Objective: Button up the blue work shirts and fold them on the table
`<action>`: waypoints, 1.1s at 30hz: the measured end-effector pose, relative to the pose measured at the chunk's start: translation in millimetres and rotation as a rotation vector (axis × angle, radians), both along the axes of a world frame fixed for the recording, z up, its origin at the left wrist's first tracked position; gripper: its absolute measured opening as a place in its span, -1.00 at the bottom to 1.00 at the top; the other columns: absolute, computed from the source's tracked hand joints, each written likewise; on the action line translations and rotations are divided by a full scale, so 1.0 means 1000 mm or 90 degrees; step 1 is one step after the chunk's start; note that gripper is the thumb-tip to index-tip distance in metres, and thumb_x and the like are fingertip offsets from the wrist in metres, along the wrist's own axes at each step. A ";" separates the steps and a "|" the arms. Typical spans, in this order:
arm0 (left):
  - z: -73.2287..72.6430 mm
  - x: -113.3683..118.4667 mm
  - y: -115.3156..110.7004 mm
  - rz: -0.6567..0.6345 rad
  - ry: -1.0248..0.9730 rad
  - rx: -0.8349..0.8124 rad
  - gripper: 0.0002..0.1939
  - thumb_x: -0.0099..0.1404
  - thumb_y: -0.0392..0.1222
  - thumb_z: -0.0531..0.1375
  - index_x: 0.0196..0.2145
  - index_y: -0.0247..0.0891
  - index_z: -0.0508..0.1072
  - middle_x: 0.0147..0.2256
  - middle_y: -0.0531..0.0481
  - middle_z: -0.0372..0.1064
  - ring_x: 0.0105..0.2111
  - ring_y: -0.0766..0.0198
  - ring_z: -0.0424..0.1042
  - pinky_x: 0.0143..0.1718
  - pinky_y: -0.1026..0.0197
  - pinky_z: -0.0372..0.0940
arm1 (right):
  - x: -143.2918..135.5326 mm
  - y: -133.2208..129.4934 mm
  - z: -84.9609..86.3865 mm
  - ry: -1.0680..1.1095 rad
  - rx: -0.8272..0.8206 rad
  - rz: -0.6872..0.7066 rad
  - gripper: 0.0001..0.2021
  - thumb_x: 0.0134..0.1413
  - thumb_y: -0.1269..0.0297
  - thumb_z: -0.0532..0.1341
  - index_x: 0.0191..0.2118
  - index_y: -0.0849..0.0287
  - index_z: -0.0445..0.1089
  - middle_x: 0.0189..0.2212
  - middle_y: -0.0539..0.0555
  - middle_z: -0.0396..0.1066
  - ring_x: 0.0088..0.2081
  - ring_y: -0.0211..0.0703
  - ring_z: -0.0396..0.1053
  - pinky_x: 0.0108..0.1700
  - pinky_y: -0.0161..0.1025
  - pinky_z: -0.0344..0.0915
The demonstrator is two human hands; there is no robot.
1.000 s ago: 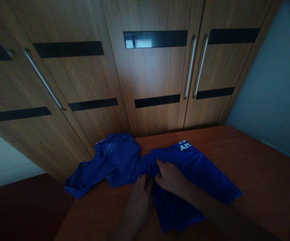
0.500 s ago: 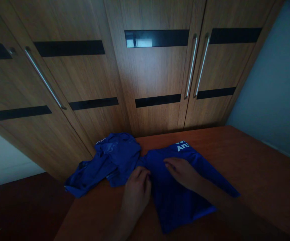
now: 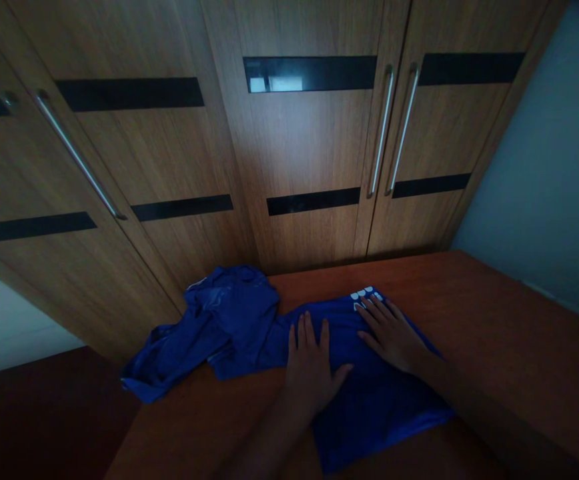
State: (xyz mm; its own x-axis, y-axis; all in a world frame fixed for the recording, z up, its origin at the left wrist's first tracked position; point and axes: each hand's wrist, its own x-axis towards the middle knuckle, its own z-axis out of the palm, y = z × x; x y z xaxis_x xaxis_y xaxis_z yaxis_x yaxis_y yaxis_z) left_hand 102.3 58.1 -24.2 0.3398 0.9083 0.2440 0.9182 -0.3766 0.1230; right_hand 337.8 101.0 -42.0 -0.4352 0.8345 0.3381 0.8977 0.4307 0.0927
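A blue garment [image 3: 374, 413] with white lettering near its far edge lies spread on the reddish-brown wooden surface. Flat on its left part rests my left hand [image 3: 312, 367], fingers spread and thumb out to the right. My right hand [image 3: 389, 333] lies open on the far right part, its fingertips covering some of the lettering. Neither hand grips the cloth. To the left, crumpled blue cloth [image 3: 242, 307] touches the flat part; whether both are one piece I cannot tell.
Behind the surface [image 3: 509, 347] stands a wooden wardrobe [image 3: 309, 147] with dark strips and long metal handles [image 3: 77, 153]. A pale wall [image 3: 544, 180] borders the right side. Dark floor or furniture [image 3: 44, 407] shows at lower left.
Both hands have gone from curled fingers to flat and spread on the cloth. My left hand has moved right onto it, my right hand farther over the lettering. The cloth lies flatter.
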 end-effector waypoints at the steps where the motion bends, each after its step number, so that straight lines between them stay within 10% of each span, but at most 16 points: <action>1: -0.001 -0.003 -0.002 0.003 0.003 0.004 -0.06 0.16 0.42 -0.08 0.31 -0.24 -0.06 0.32 -0.30 -0.22 0.30 -0.18 -0.27 0.24 -0.25 -0.22 | -0.001 0.000 -0.001 -0.004 -0.002 0.000 -0.40 0.26 -0.07 -0.11 0.29 0.15 0.03 0.28 0.17 0.03 0.31 0.08 -0.13 0.26 0.13 -0.12; 19: 0.026 0.005 -0.030 -0.062 0.013 -0.021 -0.30 0.27 0.19 0.01 0.25 -0.22 0.12 0.31 -0.25 -0.14 0.31 -0.13 -0.26 0.25 -0.31 -0.35 | -0.012 -0.101 -0.007 0.059 0.036 -0.131 -0.42 0.16 -0.08 0.00 0.23 0.06 0.16 0.29 0.17 0.00 0.25 0.25 0.00 0.20 0.31 -0.08; 25: 0.026 0.025 -0.057 -0.267 -0.027 -0.127 -0.34 0.28 0.13 0.04 0.27 -0.12 0.06 0.33 -0.12 -0.21 0.31 -0.08 -0.22 0.26 -0.31 -0.28 | 0.006 -0.082 -0.013 0.054 0.042 -0.142 -0.43 0.15 -0.05 0.01 0.23 0.07 0.16 0.28 0.15 0.03 0.25 0.24 0.01 0.20 0.31 -0.08; 33: 0.025 0.010 -0.038 -0.219 -0.055 -0.151 -0.40 0.33 0.13 -0.03 0.26 -0.08 0.08 0.34 -0.04 -0.21 0.31 -0.04 -0.25 0.28 -0.24 -0.25 | 0.096 -0.013 -0.019 -0.009 0.009 -0.191 -0.40 0.17 -0.09 -0.07 0.21 0.13 0.19 0.28 0.18 0.01 0.28 0.14 -0.06 0.24 0.20 -0.15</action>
